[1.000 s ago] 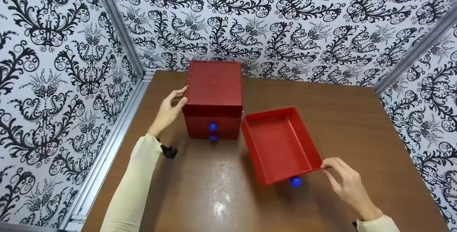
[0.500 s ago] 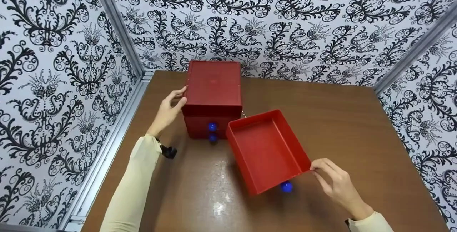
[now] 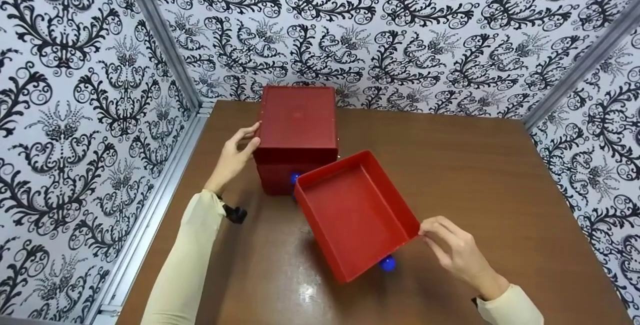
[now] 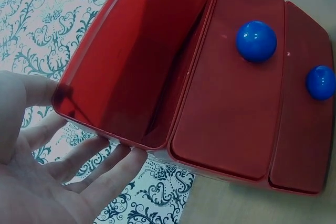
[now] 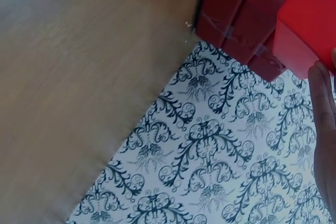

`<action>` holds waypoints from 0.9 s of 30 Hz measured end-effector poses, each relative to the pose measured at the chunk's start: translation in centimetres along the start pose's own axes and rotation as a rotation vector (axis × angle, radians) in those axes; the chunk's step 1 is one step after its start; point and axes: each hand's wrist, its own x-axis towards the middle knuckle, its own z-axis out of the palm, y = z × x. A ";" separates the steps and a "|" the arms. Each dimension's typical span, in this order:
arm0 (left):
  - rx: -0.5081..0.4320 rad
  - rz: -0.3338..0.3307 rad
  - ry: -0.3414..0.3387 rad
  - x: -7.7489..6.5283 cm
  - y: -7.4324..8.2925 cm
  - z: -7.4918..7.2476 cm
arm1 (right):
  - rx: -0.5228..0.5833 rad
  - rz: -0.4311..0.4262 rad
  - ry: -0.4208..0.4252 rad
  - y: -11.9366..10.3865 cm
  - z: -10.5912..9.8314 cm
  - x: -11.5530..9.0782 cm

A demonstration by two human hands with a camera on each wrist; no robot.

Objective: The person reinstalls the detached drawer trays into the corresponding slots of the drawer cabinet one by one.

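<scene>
A red drawer cabinet (image 3: pixel 299 117) stands on the table, its top slot vacant. In the left wrist view, two closed drawers with blue knobs (image 4: pixel 256 41) sit below that slot (image 4: pixel 131 51). My left hand (image 3: pixel 234 157) rests against the cabinet's left side near the front, fingers and thumb touching its edge. My right hand (image 3: pixel 457 252) pinches the front right corner of a pulled-out red drawer (image 3: pixel 355 215). That drawer is tilted and turned, with nothing inside, and its own blue knob (image 3: pixel 387 263) shows under the front edge. It partly covers the cabinet's lower front.
The brown wooden table (image 3: pixel 450 165) extends to the right of the cabinet. Patterned walls (image 3: pixel 375 40) close off the back and sides, with a metal rail (image 3: pixel 150 210) along the left edge.
My right hand has carried the drawer leftward, turning it, so it now overlaps the cabinet's front in the head view. My left hand has stayed on the cabinet.
</scene>
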 end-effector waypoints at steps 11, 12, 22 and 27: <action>-0.099 -0.039 0.000 -0.1 0.0 0.1 | 0.016 -0.059 0.004 -0.1 1.3 1.3; -0.097 -0.040 0.002 -0.1 0.0 0.1 | 0.020 -0.060 0.001 -0.2 1.4 1.4; -0.090 -0.036 0.006 -0.3 0.0 0.2 | 0.045 -0.078 0.007 -0.5 2.0 2.0; -0.101 -0.042 0.001 -0.2 -0.1 0.1 | 0.061 -0.085 -0.007 -0.8 2.2 2.2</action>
